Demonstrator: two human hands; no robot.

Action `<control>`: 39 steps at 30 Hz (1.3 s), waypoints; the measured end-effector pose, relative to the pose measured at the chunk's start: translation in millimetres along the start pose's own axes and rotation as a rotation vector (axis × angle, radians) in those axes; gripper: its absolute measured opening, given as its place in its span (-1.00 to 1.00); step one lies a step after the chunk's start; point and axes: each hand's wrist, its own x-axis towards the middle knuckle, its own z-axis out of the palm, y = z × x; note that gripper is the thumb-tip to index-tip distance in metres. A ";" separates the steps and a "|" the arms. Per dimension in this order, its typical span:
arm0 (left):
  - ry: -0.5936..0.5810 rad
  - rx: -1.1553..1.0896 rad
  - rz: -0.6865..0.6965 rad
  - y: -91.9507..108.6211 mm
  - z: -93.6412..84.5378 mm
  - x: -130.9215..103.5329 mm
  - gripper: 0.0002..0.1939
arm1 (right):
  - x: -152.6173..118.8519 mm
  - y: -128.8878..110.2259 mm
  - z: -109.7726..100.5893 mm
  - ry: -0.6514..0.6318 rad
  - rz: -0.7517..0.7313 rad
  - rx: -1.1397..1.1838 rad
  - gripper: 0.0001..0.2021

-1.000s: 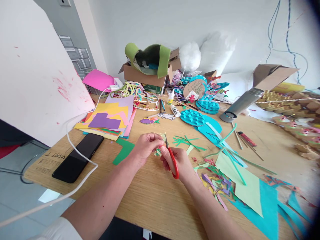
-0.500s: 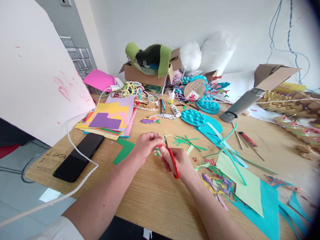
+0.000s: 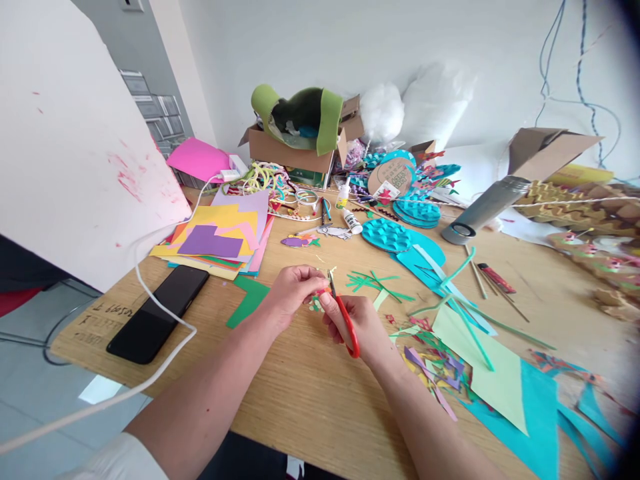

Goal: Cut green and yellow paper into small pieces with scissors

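Note:
Over the middle of the table, my right hand [image 3: 364, 328] is wrapped round red-handled scissors [image 3: 354, 340], their blades pointing away from me. My left hand [image 3: 295, 293] is closed in a pinch right at the blades. A small pale scrap of paper [image 3: 334, 270] shows at the scissor tips, near the left fingertips; the fingers hide most of what they pinch. Tiny light green paper bits [image 3: 316, 305] lie on the table just below both hands. Left of them is a green paper piece [image 3: 246, 301], and several thin green strips [image 3: 380, 283] lie to the right.
A black phone [image 3: 157, 317] and a white cable [image 3: 167, 313] lie at left, near stacked coloured paper [image 3: 210, 241]. Paper scraps [image 3: 437, 370] and light green paper [image 3: 493, 373] lie at right. Farther back are a paper fish [image 3: 296, 242], glue bottles [image 3: 351, 221] and a tilted metal flask [image 3: 487, 210].
Both hands and the scissors stay almost in place. The small pale scraps around the scissor tips have shifted slightly.

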 end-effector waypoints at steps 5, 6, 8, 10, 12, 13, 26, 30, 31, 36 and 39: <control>-0.008 0.001 -0.014 -0.3 1.1 -0.4 -0.84 | 1.4 1.6 0.2 0.011 -0.035 -0.006 -0.41; -0.009 0.006 -0.010 -0.5 1.0 -0.1 -0.84 | 1.8 1.7 0.1 0.006 -0.043 -0.002 -0.41; -0.015 0.020 -0.007 -0.9 0.6 0.4 -0.85 | 2.4 1.9 -0.1 0.001 -0.055 0.008 -0.41; -0.023 0.030 -0.008 -1.2 0.1 0.7 -0.85 | 2.3 1.9 -0.3 -0.001 -0.061 0.011 -0.41; -0.029 0.031 -0.009 -1.3 -0.5 0.6 -0.85 | 1.6 1.7 -0.5 -0.003 -0.058 0.007 -0.41; -0.031 0.029 -0.008 -1.4 -0.7 0.5 -0.86 | 1.1 1.5 -0.6 -0.003 -0.051 0.004 -0.41; 0.018 -0.021 -0.032 0.0 -0.4 0.0 -0.85 | -0.4 -2.4 -1.4 0.005 -0.001 -0.021 -0.38; 0.030 0.014 -0.022 1.7 0.2 -0.8 -0.88 | -0.5 -0.6 -1.9 -0.012 -0.037 -0.029 -0.39; 0.030 0.023 -0.019 2.0 0.2 -0.9 -0.88 | -0.5 -0.5 -2.0 -0.016 -0.044 -0.029 -0.39; 0.034 0.037 -0.020 2.7 0.4 -0.5 -0.89 | -0.5 0.5 -2.0 -0.016 -0.055 -0.032 -0.40; 0.031 0.048 -0.014 2.7 0.2 0.0 -0.89 | -0.2 2.0 -1.8 -0.024 -0.063 -0.012 -0.40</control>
